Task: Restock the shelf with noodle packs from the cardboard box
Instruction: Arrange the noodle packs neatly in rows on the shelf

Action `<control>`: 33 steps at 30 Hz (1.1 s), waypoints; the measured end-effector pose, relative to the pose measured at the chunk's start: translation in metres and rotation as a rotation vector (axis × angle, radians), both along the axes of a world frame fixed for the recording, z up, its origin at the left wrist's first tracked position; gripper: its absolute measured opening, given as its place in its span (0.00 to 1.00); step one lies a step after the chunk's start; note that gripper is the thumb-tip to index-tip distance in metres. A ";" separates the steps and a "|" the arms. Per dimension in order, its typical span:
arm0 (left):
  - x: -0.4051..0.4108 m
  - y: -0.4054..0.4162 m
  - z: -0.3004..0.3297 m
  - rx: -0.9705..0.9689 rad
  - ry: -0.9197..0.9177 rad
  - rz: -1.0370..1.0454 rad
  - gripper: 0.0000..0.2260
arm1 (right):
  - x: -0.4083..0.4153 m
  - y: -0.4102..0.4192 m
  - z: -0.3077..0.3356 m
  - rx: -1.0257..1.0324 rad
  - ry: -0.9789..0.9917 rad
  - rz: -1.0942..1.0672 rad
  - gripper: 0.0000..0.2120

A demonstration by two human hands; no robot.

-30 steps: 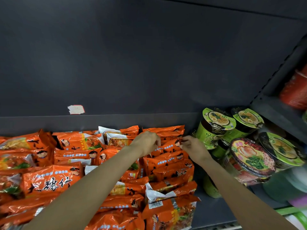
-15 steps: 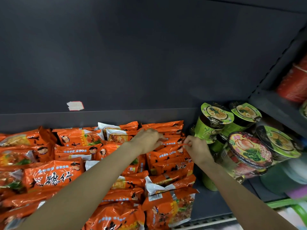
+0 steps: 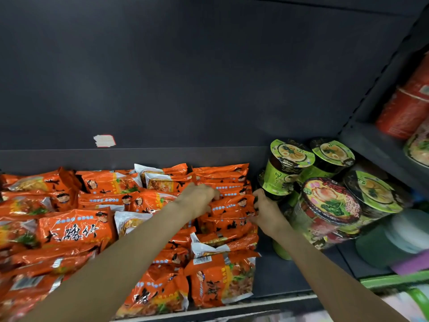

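Left fingers [image 3: 212,194]: curled down over the top edges of the upright orange packs in the right-hand row, which are gripped there
Right fingers [image 3: 255,201]: curled against the right ends of the same packs, with the thumb up by a green cup; whether a pack is pinched cannot be told
Left hand [image 3: 197,201]: reached in over the packs from the lower left
Noodle packs [image 3: 76,231]: orange, heaped across the left and middle of the shelf, some flat, some on edge
Right hand [image 3: 267,214]: set between the packs and the cups
Shelf [image 3: 278,275]: dark, with bare floor seen right of the packs
Sticker [image 3: 104,141]: white and red, stuck on the back wall
Noodle cups [image 3: 290,168]: green-lidded, stacked and tilted just right of the packs
Red tubs [image 3: 406,108]: kept on the next shelf at far right
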State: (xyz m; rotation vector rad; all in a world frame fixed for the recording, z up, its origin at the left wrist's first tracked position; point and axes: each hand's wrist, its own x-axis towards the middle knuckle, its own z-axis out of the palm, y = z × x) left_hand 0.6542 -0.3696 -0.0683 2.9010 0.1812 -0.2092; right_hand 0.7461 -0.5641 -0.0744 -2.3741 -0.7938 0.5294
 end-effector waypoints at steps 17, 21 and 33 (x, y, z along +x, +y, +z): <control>-0.097 -0.081 0.017 -0.082 -0.152 0.215 0.21 | -0.048 -0.066 0.001 0.189 0.221 0.296 0.39; -0.109 -0.088 0.015 0.090 -0.033 0.234 0.28 | -0.060 -0.069 -0.005 0.228 0.262 0.231 0.42; -0.107 -0.077 0.017 -0.111 -0.247 0.227 0.12 | -0.067 -0.079 0.002 0.148 0.041 -0.017 0.18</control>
